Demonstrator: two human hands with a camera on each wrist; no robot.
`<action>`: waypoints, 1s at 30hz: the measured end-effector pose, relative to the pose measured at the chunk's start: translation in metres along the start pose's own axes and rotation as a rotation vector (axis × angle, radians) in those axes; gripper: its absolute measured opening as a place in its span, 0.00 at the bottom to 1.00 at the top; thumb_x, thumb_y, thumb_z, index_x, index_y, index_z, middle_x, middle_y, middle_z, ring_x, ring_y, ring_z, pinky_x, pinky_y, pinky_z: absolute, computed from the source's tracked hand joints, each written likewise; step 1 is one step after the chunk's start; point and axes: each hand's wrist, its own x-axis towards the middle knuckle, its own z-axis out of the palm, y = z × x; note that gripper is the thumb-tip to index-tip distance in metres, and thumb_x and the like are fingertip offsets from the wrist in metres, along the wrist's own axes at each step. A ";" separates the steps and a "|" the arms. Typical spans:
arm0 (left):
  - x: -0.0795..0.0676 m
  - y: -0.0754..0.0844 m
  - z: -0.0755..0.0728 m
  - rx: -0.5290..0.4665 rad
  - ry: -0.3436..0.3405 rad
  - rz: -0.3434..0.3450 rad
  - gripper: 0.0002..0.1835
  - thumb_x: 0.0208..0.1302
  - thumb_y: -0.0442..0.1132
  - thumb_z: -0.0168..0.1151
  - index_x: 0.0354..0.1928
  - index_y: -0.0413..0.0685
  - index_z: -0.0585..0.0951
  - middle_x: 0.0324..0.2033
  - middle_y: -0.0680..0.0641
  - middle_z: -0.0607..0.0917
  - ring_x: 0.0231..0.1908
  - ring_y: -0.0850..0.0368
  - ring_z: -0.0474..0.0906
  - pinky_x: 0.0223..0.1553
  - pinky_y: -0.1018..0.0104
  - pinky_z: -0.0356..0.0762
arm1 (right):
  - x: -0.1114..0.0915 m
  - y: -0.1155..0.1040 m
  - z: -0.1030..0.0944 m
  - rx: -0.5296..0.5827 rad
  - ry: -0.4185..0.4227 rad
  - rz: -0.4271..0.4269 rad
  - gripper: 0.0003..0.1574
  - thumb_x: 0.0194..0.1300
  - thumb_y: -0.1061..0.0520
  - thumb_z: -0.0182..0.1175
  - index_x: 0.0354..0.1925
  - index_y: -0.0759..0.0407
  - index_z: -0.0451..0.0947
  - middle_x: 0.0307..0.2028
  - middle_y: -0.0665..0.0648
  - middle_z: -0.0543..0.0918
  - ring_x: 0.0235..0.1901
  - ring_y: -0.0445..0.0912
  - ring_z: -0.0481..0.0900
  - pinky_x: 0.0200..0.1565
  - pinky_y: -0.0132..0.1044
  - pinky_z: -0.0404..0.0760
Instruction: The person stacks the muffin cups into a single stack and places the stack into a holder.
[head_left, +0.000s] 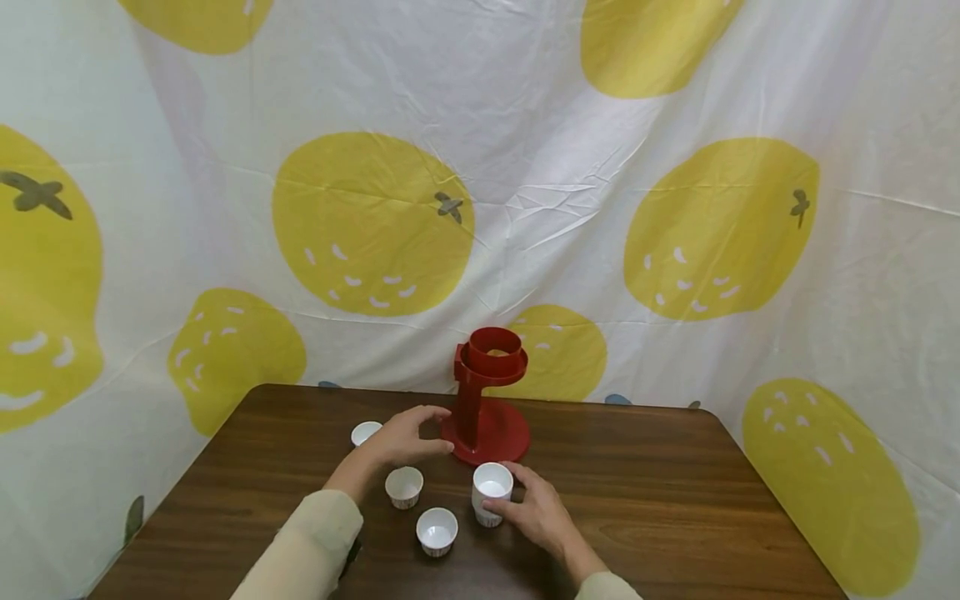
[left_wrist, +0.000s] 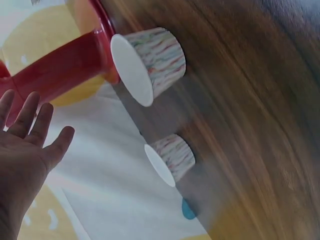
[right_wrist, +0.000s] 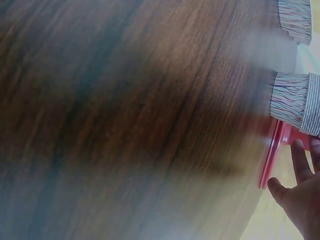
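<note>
My right hand (head_left: 542, 510) holds a short stack of white paper baking cups (head_left: 487, 512), its thumb across the front and a finger at the far rim. In the right wrist view the lower cup (right_wrist: 290, 96) has a wavy-lined side, and a ribbed one sits on it. My left hand (head_left: 411, 437) holds nothing; its fingers reach toward the post of a red stand (head_left: 468, 412), which has a round base and a ring-shaped top. Single cups stand upright nearby: one (head_left: 404, 487) in the middle, another (head_left: 437, 532) nearer me, and a third (head_left: 366, 432) partly behind the left wrist.
The dark wood-grain table (head_left: 645, 500) extends right of the stack. Behind its far edge hangs a white cloth (head_left: 525, 208) printed with large yellow fruits. The red stand is near that far edge, just beyond the stack.
</note>
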 end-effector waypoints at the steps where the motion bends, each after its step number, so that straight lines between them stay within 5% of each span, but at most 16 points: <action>1: -0.001 0.000 -0.002 -0.016 0.006 -0.009 0.30 0.52 0.50 0.64 0.56 0.43 0.72 0.50 0.43 0.76 0.53 0.47 0.69 0.53 0.52 0.64 | 0.000 0.000 0.000 0.004 0.002 -0.001 0.43 0.44 0.38 0.69 0.56 0.55 0.71 0.50 0.55 0.75 0.51 0.51 0.71 0.50 0.52 0.67; 14: -0.010 -0.015 -0.019 -0.076 0.075 -0.093 0.27 0.53 0.48 0.64 0.55 0.48 0.73 0.51 0.43 0.75 0.53 0.46 0.69 0.52 0.51 0.65 | -0.001 0.004 0.001 0.024 0.019 -0.024 0.42 0.44 0.38 0.69 0.55 0.54 0.71 0.47 0.53 0.77 0.47 0.48 0.74 0.47 0.47 0.69; 30: -0.020 -0.040 -0.041 -0.039 0.158 -0.135 0.30 0.56 0.53 0.62 0.57 0.44 0.72 0.52 0.40 0.75 0.54 0.43 0.69 0.52 0.50 0.64 | -0.001 0.005 0.002 0.026 0.008 -0.009 0.45 0.44 0.38 0.69 0.57 0.58 0.70 0.48 0.54 0.76 0.47 0.48 0.74 0.47 0.48 0.69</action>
